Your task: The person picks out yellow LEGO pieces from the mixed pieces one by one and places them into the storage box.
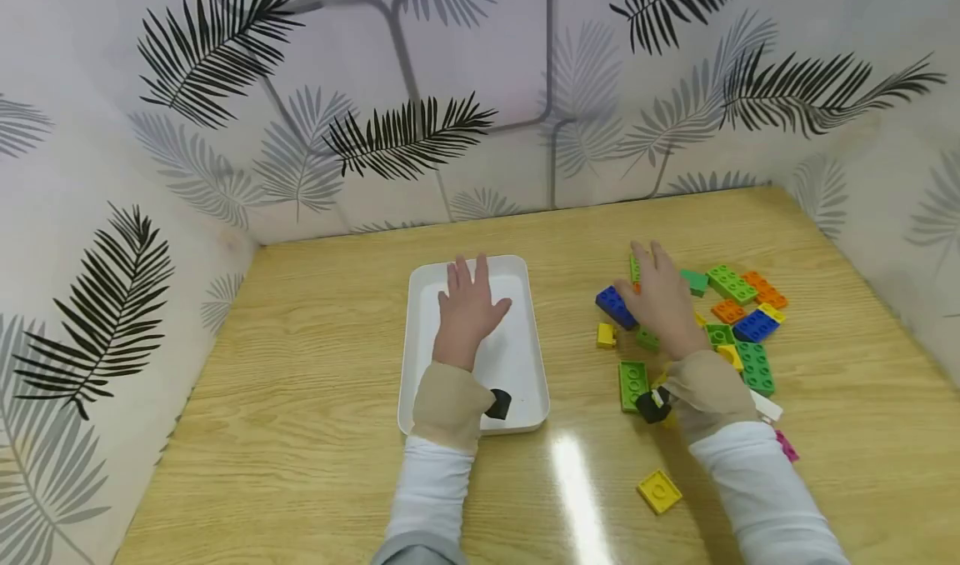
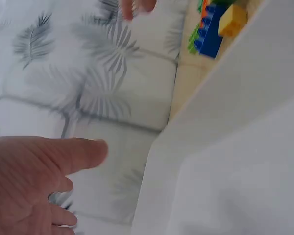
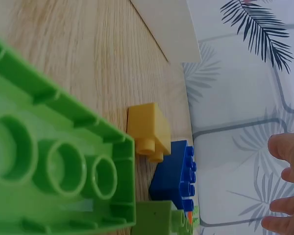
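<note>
My left hand (image 1: 468, 311) hovers above a white tray (image 1: 517, 407), its fingers spread and nothing in its grasp. In the left wrist view the thumb (image 2: 85, 152) points across toward the tray's wall. Over a loose heap of toy bricks, my right hand (image 1: 662, 302) stretches out with straight fingers and holds nothing. Close by it lie a blue brick (image 1: 615, 307) and a small yellow brick (image 1: 606, 336). A light green brick (image 3: 63, 166) lies upside down near the right wrist. The right hand and sleeve hide part of the heap.
Right of the heap are orange bricks (image 1: 765, 290), a dark green brick (image 1: 756, 367) and a white piece (image 1: 767, 407). A flat yellow brick (image 1: 659, 492) sits apart toward the front. Leaf-patterned cloth (image 1: 480, 173) stands behind the wooden table (image 1: 315, 398).
</note>
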Tool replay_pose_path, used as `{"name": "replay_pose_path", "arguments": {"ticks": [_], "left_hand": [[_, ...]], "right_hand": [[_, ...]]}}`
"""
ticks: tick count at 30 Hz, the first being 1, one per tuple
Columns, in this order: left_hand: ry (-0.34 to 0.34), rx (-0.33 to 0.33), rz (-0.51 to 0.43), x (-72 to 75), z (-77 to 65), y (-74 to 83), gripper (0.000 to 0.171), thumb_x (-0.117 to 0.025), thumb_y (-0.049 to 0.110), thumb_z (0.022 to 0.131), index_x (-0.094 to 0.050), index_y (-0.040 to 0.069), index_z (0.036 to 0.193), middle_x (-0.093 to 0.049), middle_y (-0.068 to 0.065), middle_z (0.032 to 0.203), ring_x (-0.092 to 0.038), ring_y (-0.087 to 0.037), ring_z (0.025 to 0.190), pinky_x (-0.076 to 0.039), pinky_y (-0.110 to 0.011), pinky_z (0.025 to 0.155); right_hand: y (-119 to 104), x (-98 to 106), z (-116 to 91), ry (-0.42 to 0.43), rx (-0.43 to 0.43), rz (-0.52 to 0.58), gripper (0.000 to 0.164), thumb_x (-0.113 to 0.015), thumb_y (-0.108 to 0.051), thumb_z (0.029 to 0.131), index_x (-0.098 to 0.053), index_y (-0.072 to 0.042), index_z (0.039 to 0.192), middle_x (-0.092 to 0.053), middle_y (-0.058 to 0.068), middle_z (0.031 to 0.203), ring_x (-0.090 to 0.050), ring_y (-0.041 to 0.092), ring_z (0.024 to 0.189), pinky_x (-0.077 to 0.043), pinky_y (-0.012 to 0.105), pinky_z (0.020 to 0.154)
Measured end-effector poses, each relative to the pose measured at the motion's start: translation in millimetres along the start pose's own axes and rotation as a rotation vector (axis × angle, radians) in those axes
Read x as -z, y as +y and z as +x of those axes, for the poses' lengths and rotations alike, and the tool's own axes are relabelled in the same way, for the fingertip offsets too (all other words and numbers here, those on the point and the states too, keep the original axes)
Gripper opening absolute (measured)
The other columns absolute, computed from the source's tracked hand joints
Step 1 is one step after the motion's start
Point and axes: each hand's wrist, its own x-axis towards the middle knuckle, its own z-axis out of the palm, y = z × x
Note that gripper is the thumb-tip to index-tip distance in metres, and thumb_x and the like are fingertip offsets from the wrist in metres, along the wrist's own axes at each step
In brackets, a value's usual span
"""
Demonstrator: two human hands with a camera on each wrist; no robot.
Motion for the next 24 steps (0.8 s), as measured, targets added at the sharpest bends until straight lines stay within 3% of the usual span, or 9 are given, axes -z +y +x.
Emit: {"name": "replay_pose_path", "arguments": {"ticks": [8,13,14,18,24], "left_hand": [[0.004,0.238,-0.123,3.4,-22.4,-56.9,0.076,-0.048,0.023,0.087,0.001,0.002,0.141,0.0,-0.031,0.147,-0.002,-0.042,0.137,-0.026,-0.058,0.106],[-0.039,0.352,-0.17,1.8,-34.0,-77.3,0.079,-0.049,0.018,0.087,0.006,0.001,0.14,-0.013,-0.033,0.144,-0.025,-0.046,0.129,-0.031,-0.052,0.105],[-0.018,0.351,-0.164,-2.5,-32.9,-82.6,0.081,-0.05,0.017,0.086,0.007,0.0,0.14,-0.019,-0.035,0.141,-0.033,-0.046,0.125,-0.036,-0.05,0.102],[-0.049,0.341,-0.147,-1.4,-34.8,-86.5,0.083,-0.052,0.012,0.083,0.009,-0.002,0.139,-0.041,-0.033,0.13,-0.049,-0.04,0.11,-0.044,-0.046,0.093],[-0.147,0.354,-0.115,4.4,-44.0,-81.1,0.08,-0.052,0.01,0.083,0.002,-0.003,0.14,-0.056,-0.028,0.114,-0.056,-0.033,0.097,-0.046,-0.043,0.089]], "right_hand": [[20,7,-6,-0.017,-0.031,0.057,0.067,-0.042,-0.032,0.09,-0.008,-0.007,0.143,-0.009,0.03,0.146,-0.02,0.051,0.127,-0.024,0.068,0.098],[33,18,-10,-0.053,-0.077,0.075,0.068,-0.041,-0.03,0.09,-0.005,-0.007,0.143,-0.007,0.031,0.146,-0.018,0.052,0.127,-0.023,0.068,0.098],[35,20,-11,-0.06,-0.08,0.076,0.068,-0.041,-0.029,0.09,-0.006,-0.006,0.143,-0.007,0.031,0.146,-0.017,0.052,0.127,-0.023,0.068,0.098],[46,23,-15,-0.114,-0.095,0.077,0.068,-0.043,-0.024,0.088,-0.006,-0.003,0.142,-0.009,0.033,0.145,-0.017,0.051,0.128,-0.024,0.065,0.1],[58,20,-19,-0.206,-0.131,0.062,0.073,-0.05,-0.019,0.084,-0.009,0.002,0.14,-0.017,0.037,0.14,-0.021,0.052,0.125,-0.027,0.064,0.1]]}}
